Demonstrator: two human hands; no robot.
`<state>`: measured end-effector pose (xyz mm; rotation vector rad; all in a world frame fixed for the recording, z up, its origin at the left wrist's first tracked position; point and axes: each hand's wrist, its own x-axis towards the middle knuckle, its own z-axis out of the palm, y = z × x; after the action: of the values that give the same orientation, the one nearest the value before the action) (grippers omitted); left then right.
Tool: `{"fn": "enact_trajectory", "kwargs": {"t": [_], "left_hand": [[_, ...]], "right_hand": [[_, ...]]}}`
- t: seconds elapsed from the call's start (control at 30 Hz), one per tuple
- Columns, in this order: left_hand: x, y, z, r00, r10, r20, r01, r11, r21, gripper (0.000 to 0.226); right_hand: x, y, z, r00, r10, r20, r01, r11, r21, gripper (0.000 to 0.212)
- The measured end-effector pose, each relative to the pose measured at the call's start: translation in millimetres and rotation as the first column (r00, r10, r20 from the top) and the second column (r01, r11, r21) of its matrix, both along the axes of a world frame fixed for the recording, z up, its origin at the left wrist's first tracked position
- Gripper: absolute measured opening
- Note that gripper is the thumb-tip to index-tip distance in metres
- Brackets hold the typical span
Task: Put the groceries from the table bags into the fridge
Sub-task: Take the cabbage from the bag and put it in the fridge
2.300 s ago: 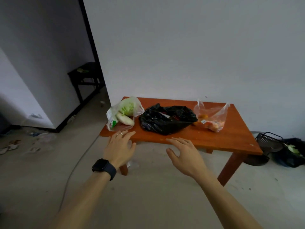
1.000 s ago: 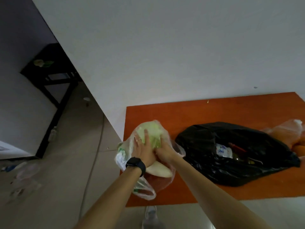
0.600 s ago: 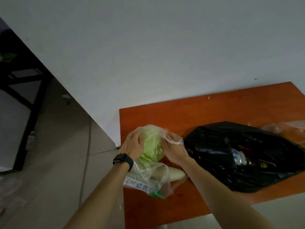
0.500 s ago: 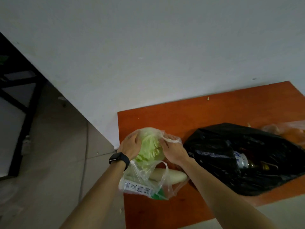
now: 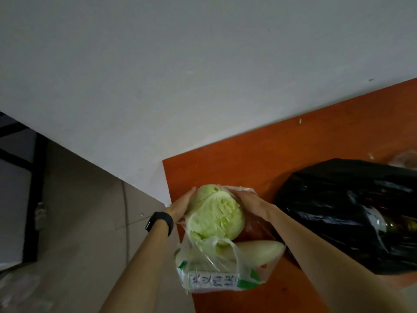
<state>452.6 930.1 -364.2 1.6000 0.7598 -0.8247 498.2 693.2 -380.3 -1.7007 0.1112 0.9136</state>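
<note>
A pale green cabbage rises out of a clear plastic bag with green print at the left end of the orange table. My left hand, a black watch on its wrist, cups the cabbage's left side. On the cabbage's right side my right hand holds it, with bag film draped over the fingers. A white radish lies in the same bag below the cabbage. To the right a black plastic bag lies open with bottles inside.
A white wall runs behind the table's far edge. A clear bag peeks out at the right edge behind the black bag. A dark stand is at the left on the tiled floor.
Both hands have lifted the cabbage up out of the clear bag, which has slipped down round its lower half. The view has shifted right and closer.
</note>
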Motion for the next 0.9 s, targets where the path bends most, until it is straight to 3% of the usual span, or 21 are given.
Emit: {"fn": "enact_trajectory", "kwargs": {"t": [0.1,0.17,0.27,0.33,0.47,0.57,0.63,0.7,0.8,0.9], "left_hand": [[-3.3,1.5,-22.6,0.996,0.083,-0.037,-0.085,0.995,-0.061,0.059],[-5.5,1.6,-29.2,0.987,0.153,-0.046,-0.157,0.982,-0.104,0.056],[-2.9,9.4,-21.4,0.995,0.096,-0.019,-0.096,0.995,-0.001,0.055],[-0.2,13.9,-8.9,0.999,0.007,0.047,-0.012,0.992,0.125,0.05],[-1.7,5.2,22.5,0.939,-0.198,0.282,0.053,0.892,0.449,0.053],[-7.2,-17.6,47.6,0.877,-0.201,0.436,-0.02,0.892,0.451,0.06],[-7.9,-38.6,54.7,0.884,-0.274,0.38,0.101,0.904,0.416,0.08],[-8.7,-57.9,53.7,0.898,-0.351,0.265,0.196,0.858,0.474,0.098],[-14.1,-76.1,52.3,0.904,-0.35,0.247,0.172,0.824,0.54,0.093],[-20.9,-84.5,51.8,0.856,-0.435,0.281,0.196,0.774,0.602,0.083]], "right_hand": [[-2.1,-4.8,-20.3,0.94,0.249,0.235,-0.188,0.949,-0.255,0.033],[-3.7,-10.8,-26.8,0.919,0.222,0.327,-0.131,0.952,-0.277,0.031],[-5.8,-16.8,-22.5,0.852,0.268,0.45,-0.107,0.93,-0.351,0.043],[-8.0,-16.4,-14.1,0.845,0.277,0.457,-0.105,0.925,-0.366,0.047],[-15.3,-23.1,3.7,0.947,0.182,0.265,-0.076,0.928,-0.365,0.025],[-24.8,-26.8,11.5,0.934,0.144,0.327,-0.036,0.949,-0.315,0.016],[-25.6,-23.2,14.6,0.933,0.108,0.344,0.005,0.95,-0.313,0.016],[-22.6,-18.1,16.2,0.93,0.111,0.349,0.016,0.939,-0.342,0.015],[-15.7,-16.8,18.8,0.859,0.238,0.454,-0.014,0.896,-0.444,0.017],[-3.0,-18.1,14.8,0.784,0.411,0.465,-0.016,0.762,-0.647,0.024]]}}
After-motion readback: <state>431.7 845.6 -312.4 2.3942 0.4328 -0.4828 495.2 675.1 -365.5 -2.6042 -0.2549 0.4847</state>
